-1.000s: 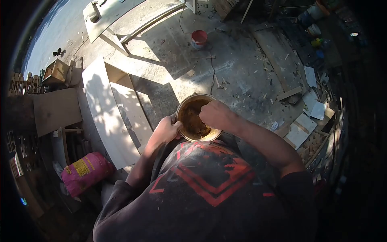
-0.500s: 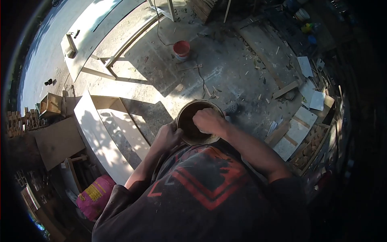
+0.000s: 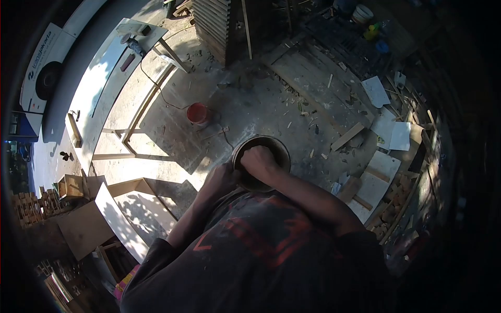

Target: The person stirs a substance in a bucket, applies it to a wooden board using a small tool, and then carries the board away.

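A round bucket (image 3: 285,151) with a dull brownish inside is held close against the front of my dark shirt. My left hand (image 3: 223,177) is closed on its left rim. Down inside the bucket's mouth is my right hand (image 3: 258,160), curled into a fist near the left wall. Its fingertips are hidden, and whatever they may hold does not show. The bucket's bottom and contents are mostly out of sight behind the hand and forearm.
Ahead on the concrete floor stands a red bucket (image 3: 198,113). A long white-topped table (image 3: 107,78) bears a corded power tool (image 3: 133,45). To the left lies an open wooden frame (image 3: 136,208); boards (image 3: 376,177) and scraps lie right. A bus (image 3: 44,73) is beyond.
The view has tilted up and turned, bringing the bus and the power tool into sight. My right hand has shifted left inside the bucket. The left hand keeps its hold on the rim.
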The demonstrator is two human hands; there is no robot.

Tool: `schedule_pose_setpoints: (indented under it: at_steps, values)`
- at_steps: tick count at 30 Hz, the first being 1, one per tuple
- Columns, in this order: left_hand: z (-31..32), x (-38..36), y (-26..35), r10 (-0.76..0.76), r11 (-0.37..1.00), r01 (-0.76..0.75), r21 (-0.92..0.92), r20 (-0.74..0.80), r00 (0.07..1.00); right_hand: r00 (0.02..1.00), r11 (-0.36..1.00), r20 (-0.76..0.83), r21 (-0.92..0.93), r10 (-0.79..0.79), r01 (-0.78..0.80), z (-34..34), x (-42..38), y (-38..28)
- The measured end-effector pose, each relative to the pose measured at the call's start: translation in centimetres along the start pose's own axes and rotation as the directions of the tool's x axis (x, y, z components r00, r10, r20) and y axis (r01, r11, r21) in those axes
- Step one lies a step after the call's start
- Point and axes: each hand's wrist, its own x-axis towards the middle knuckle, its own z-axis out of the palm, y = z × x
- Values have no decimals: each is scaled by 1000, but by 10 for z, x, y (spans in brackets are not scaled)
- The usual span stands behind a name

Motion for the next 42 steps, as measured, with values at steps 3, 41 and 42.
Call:
schedule_pose_setpoints:
  at_steps: [3,41,42]
  values:
    - [-2,44,54,13,1000,-14,-15,-41,999,999,1000,42,11,-22,22,-34,-11,57]
    - [-49,1209,635,59,911,-259,320,520,852,448,-564,507,826,737,-7,-41,240,1169]
    - [-38,1259,636,81,881,-308,360,527,846,453,-594,530,804,717,0,-41,250,1210]
